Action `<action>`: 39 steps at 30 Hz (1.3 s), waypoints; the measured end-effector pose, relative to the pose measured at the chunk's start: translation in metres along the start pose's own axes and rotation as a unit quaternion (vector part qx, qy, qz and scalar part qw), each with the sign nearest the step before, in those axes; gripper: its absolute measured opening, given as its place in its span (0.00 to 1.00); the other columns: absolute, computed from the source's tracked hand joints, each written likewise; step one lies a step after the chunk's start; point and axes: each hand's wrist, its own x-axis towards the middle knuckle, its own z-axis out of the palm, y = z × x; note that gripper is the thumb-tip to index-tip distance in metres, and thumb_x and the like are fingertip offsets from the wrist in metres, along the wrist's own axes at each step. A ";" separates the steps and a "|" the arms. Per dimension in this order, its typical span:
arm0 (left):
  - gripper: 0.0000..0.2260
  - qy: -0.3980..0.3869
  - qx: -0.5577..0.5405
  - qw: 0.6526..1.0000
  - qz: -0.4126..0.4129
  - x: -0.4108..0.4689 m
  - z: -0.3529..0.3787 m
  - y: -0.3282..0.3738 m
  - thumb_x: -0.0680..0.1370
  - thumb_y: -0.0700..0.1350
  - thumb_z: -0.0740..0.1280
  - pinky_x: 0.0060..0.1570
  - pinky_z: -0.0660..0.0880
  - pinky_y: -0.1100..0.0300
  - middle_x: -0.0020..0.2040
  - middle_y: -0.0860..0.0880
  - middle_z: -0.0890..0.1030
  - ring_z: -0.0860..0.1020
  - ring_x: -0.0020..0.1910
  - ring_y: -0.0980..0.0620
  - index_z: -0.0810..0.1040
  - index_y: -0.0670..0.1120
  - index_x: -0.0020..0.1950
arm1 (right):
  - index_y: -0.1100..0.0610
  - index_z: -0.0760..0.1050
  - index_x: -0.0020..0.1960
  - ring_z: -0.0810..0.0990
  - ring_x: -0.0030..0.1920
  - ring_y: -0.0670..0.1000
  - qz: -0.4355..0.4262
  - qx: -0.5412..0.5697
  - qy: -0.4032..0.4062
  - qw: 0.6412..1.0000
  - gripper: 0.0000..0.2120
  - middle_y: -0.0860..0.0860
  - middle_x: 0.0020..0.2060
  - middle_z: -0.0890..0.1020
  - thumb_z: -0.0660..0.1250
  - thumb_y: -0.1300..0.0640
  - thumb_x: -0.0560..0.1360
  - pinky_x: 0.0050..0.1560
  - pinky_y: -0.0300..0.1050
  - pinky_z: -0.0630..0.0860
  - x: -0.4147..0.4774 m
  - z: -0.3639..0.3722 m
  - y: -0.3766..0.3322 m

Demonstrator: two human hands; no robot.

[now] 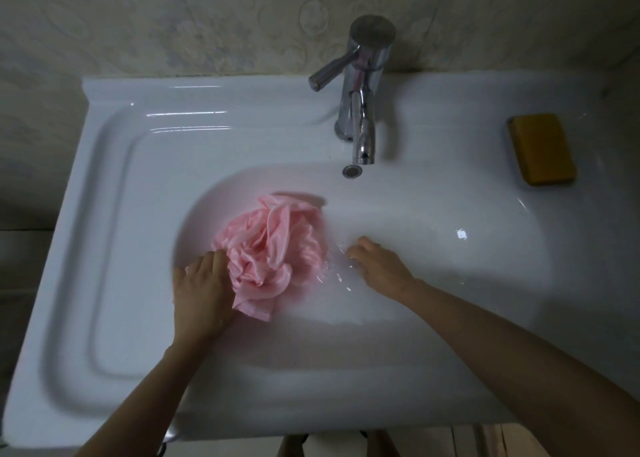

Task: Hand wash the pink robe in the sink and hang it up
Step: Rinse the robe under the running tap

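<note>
The pink robe lies bunched in a shiny heap at the left side of the white sink, which holds water. My left hand presses against the robe's left edge, and its fingertips are hidden under the fabric. My right hand is in the water just right of the robe, fingers spread and apart from the cloth, with ripples around it.
A chrome faucet stands at the back of the basin, its spout over the overflow hole. A yellow soap bar lies on the right ledge. A flat drainboard takes up the left side. A tiled wall rises behind.
</note>
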 end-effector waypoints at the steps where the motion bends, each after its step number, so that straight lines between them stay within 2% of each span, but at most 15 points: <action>1: 0.14 -0.002 0.006 1.000 -0.003 0.000 0.002 -0.001 0.67 0.50 0.68 0.38 0.66 0.53 0.41 0.42 0.77 0.77 0.39 0.39 0.72 0.42 0.45 | 0.58 0.75 0.57 0.76 0.49 0.61 0.016 0.029 0.007 0.999 0.15 0.57 0.53 0.73 0.61 0.68 0.73 0.43 0.47 0.71 -0.003 -0.002 -0.001; 3: 0.15 -0.015 0.011 1.000 -0.007 0.000 0.003 -0.002 0.66 0.49 0.69 0.38 0.66 0.52 0.41 0.42 0.77 0.77 0.40 0.39 0.71 0.43 0.46 | 0.55 0.75 0.59 0.76 0.50 0.57 0.052 0.073 0.034 0.995 0.17 0.54 0.55 0.73 0.62 0.67 0.73 0.44 0.44 0.69 -0.011 -0.010 -0.003; 6: 0.17 -0.042 0.009 0.999 -0.017 0.001 0.002 -0.002 0.66 0.52 0.66 0.40 0.67 0.51 0.43 0.41 0.78 0.77 0.41 0.39 0.72 0.42 0.48 | 0.52 0.75 0.61 0.73 0.58 0.54 0.093 0.051 0.046 0.993 0.17 0.51 0.58 0.75 0.67 0.61 0.73 0.56 0.44 0.68 -0.033 -0.024 -0.004; 12: 0.15 -0.094 -0.014 0.995 -0.032 0.003 -0.008 0.004 0.67 0.50 0.63 0.41 0.69 0.49 0.42 0.40 0.79 0.79 0.41 0.38 0.74 0.40 0.48 | 0.50 0.72 0.66 0.70 0.66 0.53 0.175 0.036 -0.054 0.982 0.19 0.51 0.64 0.73 0.67 0.51 0.75 0.65 0.44 0.64 -0.101 -0.045 -0.006; 14: 0.18 -0.115 -0.026 0.993 -0.026 0.002 -0.013 0.004 0.68 0.53 0.60 0.41 0.70 0.49 0.43 0.40 0.80 0.79 0.42 0.38 0.75 0.40 0.48 | 0.49 0.71 0.66 0.69 0.66 0.53 0.199 0.015 -0.064 0.978 0.19 0.50 0.65 0.72 0.65 0.49 0.76 0.65 0.44 0.63 -0.123 -0.049 -0.010; 16: 0.26 -0.132 -0.039 0.990 0.005 -0.002 -0.020 0.003 0.68 0.62 0.56 0.40 0.71 0.49 0.42 0.41 0.81 0.80 0.42 0.39 0.76 0.41 0.48 | 0.49 0.71 0.66 0.69 0.66 0.52 0.223 -0.003 -0.057 0.973 0.18 0.50 0.65 0.73 0.64 0.48 0.77 0.65 0.44 0.64 -0.144 -0.051 -0.014; 18: 0.39 -0.143 -0.034 0.989 0.035 -0.009 -0.027 0.001 0.68 0.75 0.49 0.38 0.72 0.51 0.42 0.44 0.81 0.81 0.41 0.41 0.77 0.42 0.49 | 0.49 0.73 0.64 0.71 0.64 0.52 0.238 -0.003 -0.035 0.971 0.17 0.50 0.62 0.75 0.60 0.45 0.78 0.63 0.44 0.65 -0.158 -0.048 -0.018; 20: 0.43 -0.146 -0.033 0.987 0.054 -0.018 -0.032 0.001 0.65 0.78 0.49 0.39 0.71 0.52 0.45 0.44 0.81 0.80 0.43 0.42 0.77 0.42 0.53 | 0.50 0.76 0.59 0.75 0.59 0.52 0.247 -0.006 -0.023 0.969 0.20 0.50 0.58 0.79 0.53 0.42 0.77 0.58 0.44 0.66 -0.164 -0.043 -0.024; 23: 0.39 -0.140 -0.054 0.988 0.044 -0.032 -0.027 -0.001 0.63 0.70 0.60 0.46 0.67 0.50 0.55 0.40 0.79 0.78 0.49 0.39 0.75 0.39 0.60 | 0.53 0.79 0.45 0.79 0.45 0.54 0.234 -0.025 0.047 0.971 0.18 0.52 0.43 0.82 0.55 0.43 0.77 0.42 0.44 0.67 -0.165 -0.042 -0.033; 25: 0.36 -0.122 -0.071 0.989 0.036 -0.035 -0.026 -0.001 0.65 0.66 0.61 0.47 0.66 0.50 0.54 0.40 0.79 0.77 0.49 0.39 0.74 0.40 0.60 | 0.55 0.74 0.34 0.78 0.31 0.55 0.205 -0.036 0.142 0.968 0.18 0.53 0.29 0.78 0.57 0.44 0.75 0.31 0.41 0.62 -0.167 -0.042 -0.039; 27: 0.34 -0.102 -0.083 0.991 0.038 -0.033 -0.027 0.000 0.65 0.65 0.61 0.45 0.65 0.50 0.51 0.40 0.80 0.77 0.47 0.39 0.73 0.40 0.58 | 0.55 0.68 0.29 0.72 0.21 0.53 0.182 -0.077 0.213 0.957 0.18 0.51 0.20 0.72 0.57 0.46 0.73 0.27 0.37 0.57 -0.170 -0.044 -0.045; 30: 0.32 -0.087 -0.093 0.991 0.034 -0.030 -0.027 0.001 0.65 0.65 0.60 0.45 0.66 0.49 0.49 0.41 0.80 0.77 0.47 0.39 0.74 0.41 0.56 | 0.55 0.68 0.27 0.65 0.18 0.51 0.172 -0.098 0.234 0.952 0.17 0.50 0.18 0.70 0.57 0.49 0.72 0.25 0.35 0.50 -0.170 -0.047 -0.049; 33: 0.32 -0.081 -0.089 0.992 0.035 -0.030 -0.022 0.000 0.65 0.65 0.60 0.46 0.67 0.49 0.49 0.41 0.80 0.78 0.47 0.39 0.74 0.41 0.55 | 0.55 0.68 0.28 0.68 0.18 0.52 0.174 -0.102 0.245 0.948 0.17 0.50 0.18 0.70 0.57 0.49 0.72 0.25 0.35 0.51 -0.169 -0.047 -0.047; 35: 0.32 -0.073 -0.090 0.993 0.034 -0.030 -0.022 0.001 0.64 0.65 0.61 0.46 0.67 0.49 0.49 0.41 0.80 0.78 0.47 0.39 0.74 0.40 0.55 | 0.54 0.66 0.28 0.65 0.18 0.51 0.175 -0.098 0.249 0.947 0.16 0.50 0.18 0.69 0.57 0.50 0.72 0.23 0.34 0.47 -0.170 -0.047 -0.047; 39: 0.31 -0.052 -0.099 0.993 0.033 -0.031 -0.023 0.002 0.65 0.65 0.60 0.46 0.67 0.48 0.48 0.40 0.80 0.78 0.46 0.38 0.75 0.40 0.53 | 0.49 0.60 0.30 0.57 0.21 0.47 0.175 -0.091 0.256 0.946 0.13 0.49 0.18 0.67 0.57 0.50 0.72 0.28 0.27 0.44 -0.168 -0.051 -0.050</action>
